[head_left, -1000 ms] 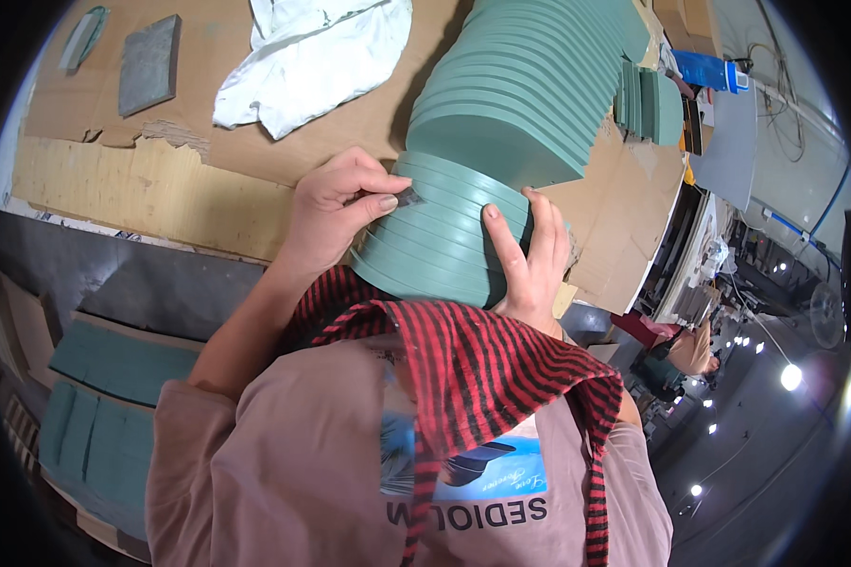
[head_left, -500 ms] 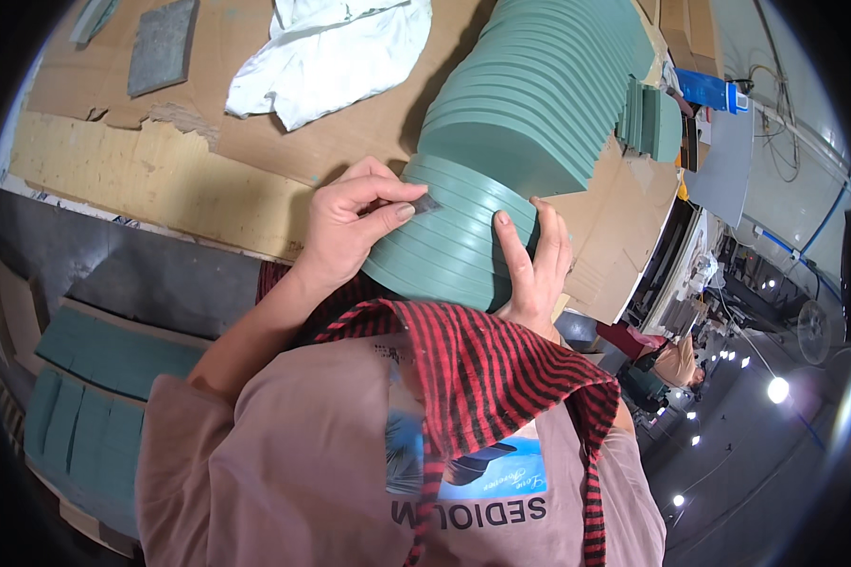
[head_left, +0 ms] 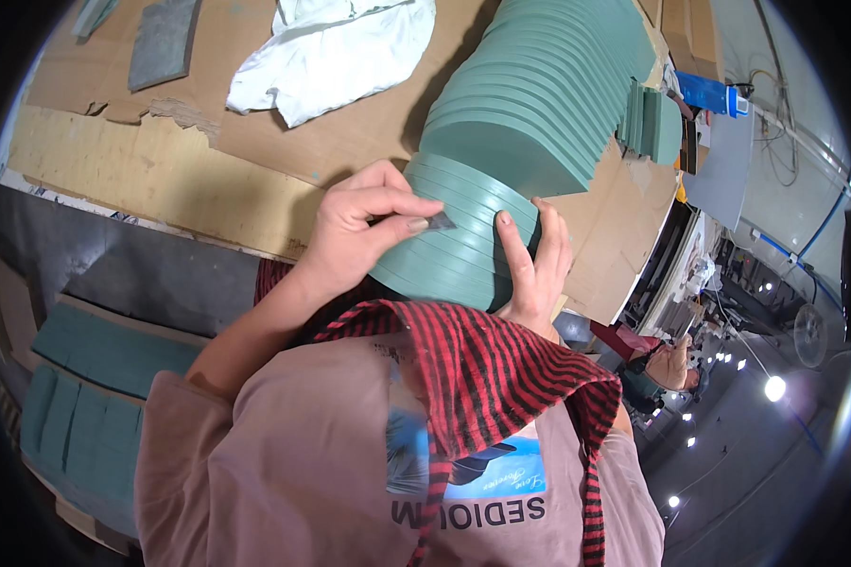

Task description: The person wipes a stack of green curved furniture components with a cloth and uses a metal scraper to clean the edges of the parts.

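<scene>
My left hand [head_left: 355, 222] pinches a small dark grey flat piece [head_left: 442, 221], which looks like a thin blade or scrap of abrasive. Its tip meets the curved edges of a stack of green panels [head_left: 454, 250] standing side by side near the table's front edge. My right hand [head_left: 537, 269] lies against the right end of this stack. Its fingers are stretched, the index finger resting on the top edges and the thumb mostly hidden. Just beyond stands a long row of similar green curved panels [head_left: 529, 94], the nearest showing its flat face.
A white cloth [head_left: 331, 61] and a grey slab [head_left: 164, 42] lie on the cardboard-covered table [head_left: 227, 151]. Smaller green pieces [head_left: 657, 123] stand right of the row. More green panels [head_left: 85, 425] are stacked low at the left. A person [head_left: 671, 364] is in the right background.
My left hand has slid slightly right and toward me across the panel edges, still pinching the dark piece. The right hand stays in place against the stack.
</scene>
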Available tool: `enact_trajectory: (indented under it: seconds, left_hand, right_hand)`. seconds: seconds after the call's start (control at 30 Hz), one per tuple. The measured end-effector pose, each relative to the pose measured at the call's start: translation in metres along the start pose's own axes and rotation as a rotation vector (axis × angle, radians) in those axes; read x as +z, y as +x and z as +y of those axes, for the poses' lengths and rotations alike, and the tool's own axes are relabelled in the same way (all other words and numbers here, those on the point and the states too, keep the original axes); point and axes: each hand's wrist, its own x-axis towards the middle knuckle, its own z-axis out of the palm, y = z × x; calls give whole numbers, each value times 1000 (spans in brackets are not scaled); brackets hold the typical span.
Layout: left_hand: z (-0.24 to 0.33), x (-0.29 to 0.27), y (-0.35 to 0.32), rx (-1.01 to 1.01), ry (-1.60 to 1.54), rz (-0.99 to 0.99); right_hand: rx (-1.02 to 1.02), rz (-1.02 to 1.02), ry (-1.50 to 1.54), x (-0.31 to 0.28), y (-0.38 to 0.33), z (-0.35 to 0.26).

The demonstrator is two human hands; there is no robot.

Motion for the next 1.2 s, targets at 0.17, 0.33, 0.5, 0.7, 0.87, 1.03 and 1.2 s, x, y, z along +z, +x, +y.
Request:
enact_trajectory:
  seconds: [0.17,0.33,0.5,0.7,0.87,1.03,1.2]
  left_hand:
    - [-4,0,5,-21,-63,57]
    - [14,6,4,125,131,-70]
    - [-18,-8,16,-99,-99,87]
    - [-13,-4,17,-38,-93,3]
    - [-17,2,19,-59,-157,155]
    - [-22,3,21,-173,-233,299]
    - [-16,8,14,-75,-129,214]
  right_hand:
    - [10,-17,5,-3,2,-2]
    - [42,-46,22,-7,4,-6]
    - [-11,-15,-9,-2,0,1]
    - [16,-32,31,-4,5,-4]
    - [2,-37,-11,-2,-1,2]
    - [-1,-47,-21,-2,-2,4]
    - [21,-62,-17,-8,4,-5]
